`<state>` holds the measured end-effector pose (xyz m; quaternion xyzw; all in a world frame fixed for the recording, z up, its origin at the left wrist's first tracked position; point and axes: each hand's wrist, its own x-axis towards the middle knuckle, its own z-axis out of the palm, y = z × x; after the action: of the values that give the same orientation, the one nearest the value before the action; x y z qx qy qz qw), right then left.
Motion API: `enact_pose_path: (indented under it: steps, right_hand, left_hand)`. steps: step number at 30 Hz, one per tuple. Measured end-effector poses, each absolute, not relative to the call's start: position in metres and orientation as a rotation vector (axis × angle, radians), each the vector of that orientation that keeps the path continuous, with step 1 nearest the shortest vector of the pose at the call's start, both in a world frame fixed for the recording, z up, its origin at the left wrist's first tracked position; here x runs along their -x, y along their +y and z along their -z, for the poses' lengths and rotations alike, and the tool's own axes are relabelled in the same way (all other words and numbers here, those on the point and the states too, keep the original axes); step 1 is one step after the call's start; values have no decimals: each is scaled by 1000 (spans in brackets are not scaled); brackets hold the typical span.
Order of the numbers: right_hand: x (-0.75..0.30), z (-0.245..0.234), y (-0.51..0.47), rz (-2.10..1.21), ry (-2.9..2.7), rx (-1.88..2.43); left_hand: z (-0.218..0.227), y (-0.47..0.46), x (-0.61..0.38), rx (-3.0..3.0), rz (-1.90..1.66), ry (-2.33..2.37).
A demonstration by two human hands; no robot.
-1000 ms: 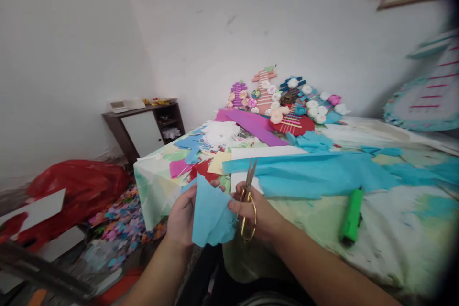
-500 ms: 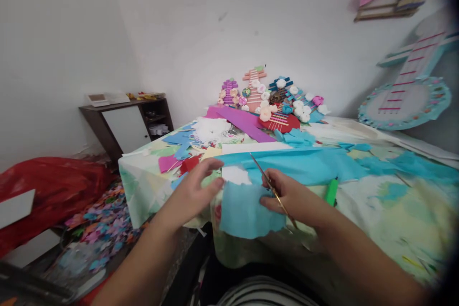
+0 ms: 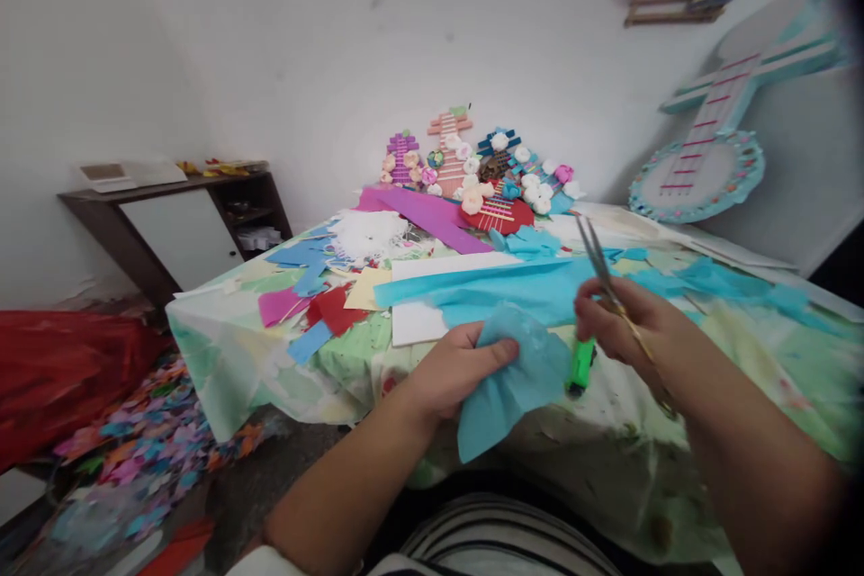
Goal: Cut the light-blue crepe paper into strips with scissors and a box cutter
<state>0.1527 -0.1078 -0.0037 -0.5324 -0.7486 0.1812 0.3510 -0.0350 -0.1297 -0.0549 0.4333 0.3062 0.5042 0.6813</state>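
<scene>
My left hand (image 3: 465, 369) pinches a piece of blue crepe paper (image 3: 513, 382), thumb on top, and the paper hangs in folds just over the table's front edge. To the right of it, my right hand (image 3: 631, 324) is closed around a pair of scissors (image 3: 614, 288) with gold handles. Their blades point up and away from me, slightly apart, and are clear of the paper. A green utility knife (image 3: 580, 364) lies on the table between my hands. Behind the held piece stretches a long strip of blue crepe paper (image 3: 540, 283) over a white board (image 3: 411, 324).
Paper-flower-covered instrument models (image 3: 449, 157) stand against the wall. Purple paper (image 3: 432, 216), white shreds (image 3: 368, 236) and red scraps (image 3: 337, 310) cover the table's left part. A big model instrument (image 3: 698, 171) leans at the right. Colourful scraps (image 3: 162, 441) lie on the floor.
My left hand has taken hold of the small blue piece and lifted it off the table's edge. My right hand has moved right with the scissors, away from the paper. The view has turned right.
</scene>
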Motion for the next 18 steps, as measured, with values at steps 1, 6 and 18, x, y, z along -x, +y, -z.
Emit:
enact_pose_path:
  steps: [1, 6, 18]
  right_hand:
    - [-163, 6, -116, -411, -1960, 1465]
    - [-186, 38, -153, -469, -2139, 1643]
    - [-150, 61, -167, -1037, -2284, 1189]
  left_hand:
    - [52, -129, 36, -948, -1195, 693]
    - [41, -129, 41, -922, -1433, 706]
    - [43, -140, 37, -1181, -1367, 976]
